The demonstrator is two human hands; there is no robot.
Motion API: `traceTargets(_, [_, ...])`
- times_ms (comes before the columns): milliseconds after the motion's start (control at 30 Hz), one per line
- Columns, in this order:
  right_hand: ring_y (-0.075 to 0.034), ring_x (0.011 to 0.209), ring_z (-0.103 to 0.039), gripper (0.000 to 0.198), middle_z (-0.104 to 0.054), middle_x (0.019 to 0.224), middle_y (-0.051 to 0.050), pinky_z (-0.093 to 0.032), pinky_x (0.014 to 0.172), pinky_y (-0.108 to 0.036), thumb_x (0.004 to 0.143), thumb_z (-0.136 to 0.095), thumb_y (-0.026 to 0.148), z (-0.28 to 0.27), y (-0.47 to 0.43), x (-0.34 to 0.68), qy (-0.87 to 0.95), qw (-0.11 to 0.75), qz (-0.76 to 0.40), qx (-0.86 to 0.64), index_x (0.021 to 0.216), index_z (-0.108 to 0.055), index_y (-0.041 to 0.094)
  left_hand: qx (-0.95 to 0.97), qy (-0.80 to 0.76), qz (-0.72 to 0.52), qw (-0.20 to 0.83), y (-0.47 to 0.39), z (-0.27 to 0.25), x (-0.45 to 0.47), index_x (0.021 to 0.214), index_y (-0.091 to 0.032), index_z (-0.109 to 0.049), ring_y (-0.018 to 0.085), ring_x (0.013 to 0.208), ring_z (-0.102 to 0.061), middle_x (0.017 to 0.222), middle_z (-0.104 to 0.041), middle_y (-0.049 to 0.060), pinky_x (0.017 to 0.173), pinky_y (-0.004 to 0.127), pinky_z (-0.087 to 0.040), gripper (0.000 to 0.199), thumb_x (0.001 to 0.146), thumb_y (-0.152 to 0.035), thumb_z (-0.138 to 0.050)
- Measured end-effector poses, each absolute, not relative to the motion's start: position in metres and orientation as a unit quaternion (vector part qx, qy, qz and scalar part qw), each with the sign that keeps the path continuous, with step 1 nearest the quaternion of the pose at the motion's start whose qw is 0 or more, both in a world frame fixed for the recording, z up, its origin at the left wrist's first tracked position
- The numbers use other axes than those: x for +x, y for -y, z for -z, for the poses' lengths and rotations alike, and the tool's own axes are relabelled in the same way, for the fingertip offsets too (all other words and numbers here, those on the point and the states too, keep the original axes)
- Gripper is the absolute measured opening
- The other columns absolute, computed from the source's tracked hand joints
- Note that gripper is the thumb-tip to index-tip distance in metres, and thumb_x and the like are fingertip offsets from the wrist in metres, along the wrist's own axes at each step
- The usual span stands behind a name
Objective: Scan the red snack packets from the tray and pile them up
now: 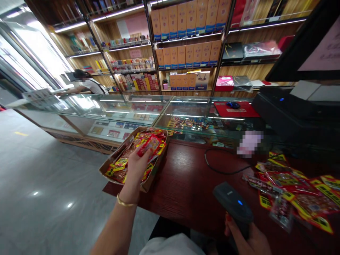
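The left grip (138, 165) has a red packet (153, 143) pinched between thumb and fingers, at its near end, just above the other packets (120, 163) heaped in an open box (152, 181). The box sits at the left corner of the bench (183, 187), beside the glass case (191, 106). The right grip (251, 240) is wrapped around the handle of a scanner (233, 202), its head tipped away over the bench and a blue light showing on top. The packet looks light and soft, so it should bend easily; its glossy film will likely be a little slippery, and squeezing the middle could crease the printed face. An edge or corner seems the best place to take it, leaving the face flat and uncovered. The scanner looks stiff and somewhat heavier, best held low around the handle, as here. More loose packets (300, 191) lie in an overlapping pile at the right of the bench, where slick wrappers could slide on one another.
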State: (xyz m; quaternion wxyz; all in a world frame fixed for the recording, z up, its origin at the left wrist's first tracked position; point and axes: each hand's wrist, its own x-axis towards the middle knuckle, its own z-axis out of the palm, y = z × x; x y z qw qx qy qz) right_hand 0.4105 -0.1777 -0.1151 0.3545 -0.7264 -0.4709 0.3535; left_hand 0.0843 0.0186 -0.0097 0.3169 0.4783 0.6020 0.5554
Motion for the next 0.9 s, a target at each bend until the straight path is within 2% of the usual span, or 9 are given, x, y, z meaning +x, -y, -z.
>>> traceTargets(100, [-0.025, 0.070, -0.076, 0.062, -0.080, 0.074, -0.009, -0.056, 0.061, -0.026, 0.081, -0.055, 0.081, 0.113, 0.180, 0.408, 0.465, 0.372, -0.351, -0.723, 0.071, -0.072, 0.023, 0.316, -0.455, -0.591, 0.587, -0.002, 0.030, 0.145, 0.108, -0.016, -0.071, 0.026, 0.104, -0.071, 0.113, -0.075, 0.010, 0.094, 0.043, -0.057, 0.039, 0.073, -0.027, -0.080])
traceTargets(167, [-0.024, 0.064, -0.074, 0.058, -0.077, 0.067, -0.007, -0.055, 0.057, -0.027, 0.083, -0.057, 0.078, 0.108, 0.182, 0.402, 0.463, 0.391, -0.346, -0.716, 0.072, -0.071, 0.023, 0.228, -0.419, -0.542, 0.692, 0.009, 0.049, 0.181, 0.105, -0.016, -0.070, 0.024, 0.101, -0.071, 0.113, -0.075, 0.010, 0.092, 0.043, -0.059, 0.030, 0.075, -0.018, -0.077])
traceTargets(233, [-0.023, 0.061, -0.072, 0.053, -0.074, 0.063, -0.005, -0.054, 0.057, -0.027, 0.085, -0.058, 0.074, 0.102, 0.185, 0.396, 0.465, 0.407, -0.334, -0.712, 0.071, -0.069, 0.023, 0.172, -0.402, -0.502, 0.746, 0.017, 0.068, 0.206, 0.106, -0.017, -0.070, 0.021, 0.095, -0.072, 0.112, -0.076, 0.010, 0.089, 0.041, -0.060, 0.025, 0.081, -0.016, -0.072])
traceTargets(333, [-0.022, 0.059, -0.069, 0.049, -0.071, 0.060, -0.003, -0.052, 0.057, -0.028, 0.089, -0.057, 0.069, 0.097, 0.188, 0.389, 0.473, 0.408, -0.327, -0.709, 0.072, -0.068, 0.023, 0.149, -0.375, -0.507, 0.762, 0.023, 0.089, 0.226, 0.112, -0.018, -0.070, 0.018, 0.090, -0.071, 0.110, -0.076, 0.008, 0.086, 0.032, -0.058, 0.026, 0.086, -0.020, -0.068])
traceTargets(433, [-0.022, 0.058, -0.067, 0.045, -0.070, 0.060, -0.002, -0.052, 0.060, -0.029, 0.090, -0.058, 0.064, 0.095, 0.189, 0.386, 0.481, 0.405, -0.331, -0.704, 0.073, -0.066, 0.024, 0.157, -0.359, -0.539, 0.746, 0.027, 0.097, 0.234, 0.113, -0.016, -0.070, 0.017, 0.093, -0.071, 0.108, -0.077, 0.008, 0.087, 0.028, -0.055, 0.030, 0.084, -0.019, -0.072])
traceTargets(600, [-0.022, 0.058, -0.065, 0.040, -0.068, 0.060, -0.001, -0.052, 0.065, -0.030, 0.091, -0.058, 0.059, 0.094, 0.186, 0.383, 0.492, 0.404, -0.327, -0.699, 0.072, -0.064, 0.024, 0.174, -0.350, -0.558, 0.732, 0.031, 0.100, 0.234, 0.115, -0.022, -0.064, 0.017, 0.089, -0.071, 0.108, -0.075, 0.005, 0.082, 0.032, -0.056, 0.042, 0.076, -0.014, -0.077])
traceTargets(767, [-0.022, 0.058, -0.068, 0.042, -0.070, 0.061, -0.001, -0.051, 0.060, -0.029, 0.092, -0.056, 0.061, 0.094, 0.187, 0.385, 0.479, 0.406, -0.327, -0.707, 0.075, -0.066, 0.024, 0.158, -0.349, -0.572, 0.725, 0.030, 0.106, 0.233, 0.108, -0.023, -0.060, 0.017, 0.088, -0.071, 0.104, -0.074, 0.003, 0.084, 0.034, -0.057, 0.040, 0.074, -0.012, -0.077])
traceTargets(900, [-0.022, 0.057, -0.067, 0.048, -0.069, 0.059, -0.002, -0.051, 0.059, -0.029, 0.092, -0.055, 0.066, 0.097, 0.190, 0.388, 0.474, 0.404, -0.323, -0.713, 0.069, -0.064, 0.025, 0.133, -0.365, -0.583, 0.713, 0.027, 0.106, 0.236, 0.102, -0.022, -0.060, 0.018, 0.091, -0.071, 0.098, -0.073, 0.003, 0.092, 0.038, -0.056, 0.034, 0.074, -0.012, -0.076])
